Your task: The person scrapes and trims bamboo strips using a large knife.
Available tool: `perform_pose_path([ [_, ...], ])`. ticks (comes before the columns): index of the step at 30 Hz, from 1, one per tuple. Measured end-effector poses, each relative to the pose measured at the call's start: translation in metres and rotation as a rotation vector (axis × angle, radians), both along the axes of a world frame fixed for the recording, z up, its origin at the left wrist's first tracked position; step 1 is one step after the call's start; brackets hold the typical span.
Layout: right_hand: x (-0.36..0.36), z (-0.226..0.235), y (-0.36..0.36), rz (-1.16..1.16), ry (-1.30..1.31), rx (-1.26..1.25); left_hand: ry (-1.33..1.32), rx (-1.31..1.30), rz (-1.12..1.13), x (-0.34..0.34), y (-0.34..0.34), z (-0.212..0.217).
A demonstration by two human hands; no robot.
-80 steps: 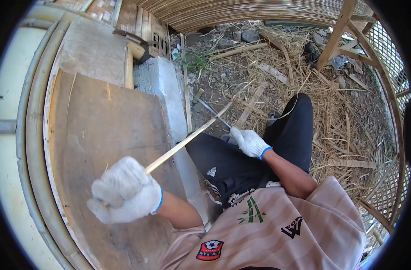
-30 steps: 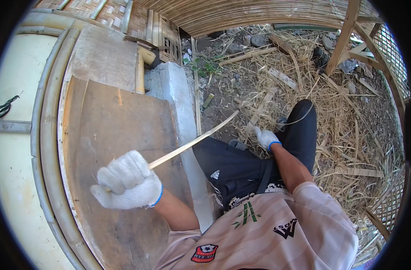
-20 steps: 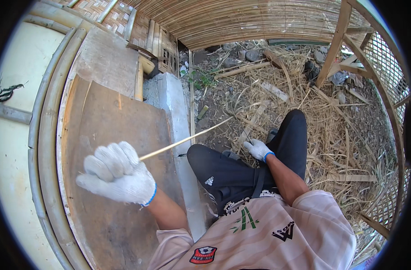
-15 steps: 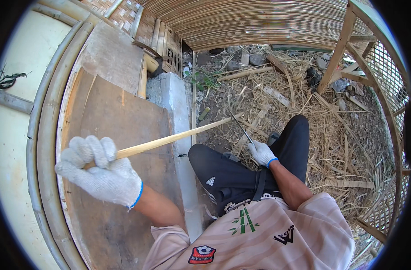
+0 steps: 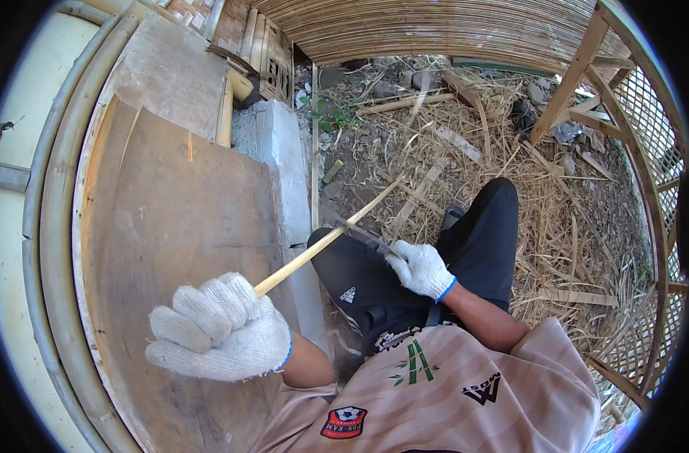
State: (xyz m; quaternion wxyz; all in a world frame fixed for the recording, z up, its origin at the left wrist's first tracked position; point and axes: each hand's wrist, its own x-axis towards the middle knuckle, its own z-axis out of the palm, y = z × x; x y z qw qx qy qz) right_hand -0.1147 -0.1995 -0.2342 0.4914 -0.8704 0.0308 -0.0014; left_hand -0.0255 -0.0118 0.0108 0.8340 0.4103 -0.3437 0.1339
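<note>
Crossing the pale, slender wooden strip [image 5: 306, 254] right of the grey concrete ledge [image 5: 284, 174], the blurred, thin metal blade [image 5: 369, 239] apparently engages its middle, no longer its tip. Left of the ledge, and nearer it than in the earlier frame, the white-gloved left hand [image 5: 222, 328] clenches the strip; the white-gloved right hand [image 5: 422, 270] wraps the blade's base.

From my head, the left fisheye looks down, close over my shirt [image 5: 442, 404], left hand [image 5: 225, 328] and right hand [image 5: 421, 269], the ground [image 5: 363, 162] farther off.
</note>
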Motion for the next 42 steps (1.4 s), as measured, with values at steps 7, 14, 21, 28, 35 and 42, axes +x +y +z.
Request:
perform_pose_path([
  [7, 0.007, -0.038, -0.013, -0.053, 0.208, 0.020, -0.011, 0.020, -0.005, 0.007, 0.023, -0.006],
  [14, 0.010, -0.088, -0.018, -0.139, 0.302, 0.023, -0.023, 0.021, -0.028, 0.010, 0.023, -0.005],
  [21, 0.010, -0.048, -0.003, -0.016, 0.244, -0.054, 0.056, -0.037, 0.115, 0.010, 0.027, -0.003],
  [28, 0.032, -0.038, -0.018, -0.156, 0.172, 0.008, 0.136, -0.010, 0.417, 0.019, 0.023, -0.003],
  [35, 0.045, 0.056, 0.002, 0.001, -0.095, 0.031, 0.108, -0.001, 0.374, 0.013, 0.008, 0.000],
  [42, 0.041, 0.084, 0.015, 0.098, -0.005, -0.036, 0.036, -0.002, 0.163, 0.005, 0.008, -0.003],
])
